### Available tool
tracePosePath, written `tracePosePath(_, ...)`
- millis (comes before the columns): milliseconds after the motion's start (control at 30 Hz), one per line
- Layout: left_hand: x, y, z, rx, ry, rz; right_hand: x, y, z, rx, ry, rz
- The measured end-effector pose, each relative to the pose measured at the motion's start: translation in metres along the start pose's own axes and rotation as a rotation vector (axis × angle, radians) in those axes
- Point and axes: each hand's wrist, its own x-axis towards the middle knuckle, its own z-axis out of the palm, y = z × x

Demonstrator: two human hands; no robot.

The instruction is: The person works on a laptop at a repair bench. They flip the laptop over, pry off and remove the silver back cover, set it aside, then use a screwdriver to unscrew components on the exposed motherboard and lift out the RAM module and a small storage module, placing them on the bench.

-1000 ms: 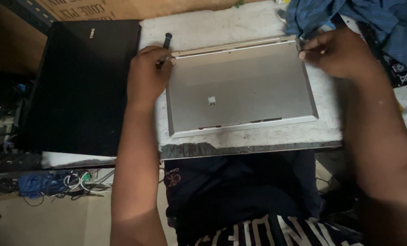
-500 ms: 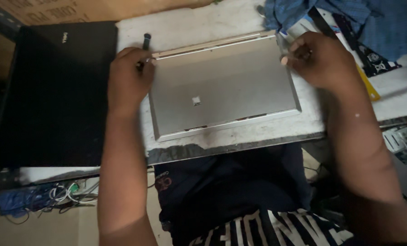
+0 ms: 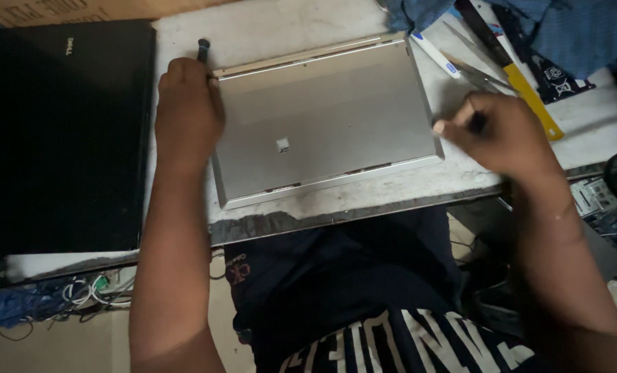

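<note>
Left hand (image 3: 186,114) grip closed on a dark tool (image 3: 203,50) at the far-left corner of the closed silver laptop (image 3: 322,117). Right hand (image 3: 505,135) pinches a small dark item beside the laptop's right edge. Laptop flat on the counter (image 3: 288,24).

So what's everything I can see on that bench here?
Silver laptop: one, closed, centre of bench.
Black laptop: one, closed, at left.
Bench: one, whitish, worn.
Blue cloth: one, top right.
Yellow-handled tool: one, right of silver laptop.
White pen: one, blue-tipped, beside it.
Cables: tangle, below bench at left.
Left hand: holds dark tool at silver laptop's corner.
Right hand: pinches small dark item, right of silver laptop.
</note>
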Motion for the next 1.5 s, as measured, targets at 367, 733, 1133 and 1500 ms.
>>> tracePosePath(367,-0.003,-0.002,0.005,-0.002,0.025,0.035,-0.027,0.004,0.002,0.129,-0.07,0.121)
tracePosePath(733,-0.003,-0.007,0.008,0.032,0.043,0.071,-0.036,0.001,0.008,0.214,0.018,-0.018)
tracePosePath(1133,-0.003,-0.013,0.015,0.003,0.096,0.097,-0.013,-0.041,0.01,-0.059,-0.001,-0.498)
tracePosePath(1500,-0.004,-0.029,0.035,0.106,0.212,0.127,0.008,-0.082,0.048,-0.195,-0.119,-0.522)
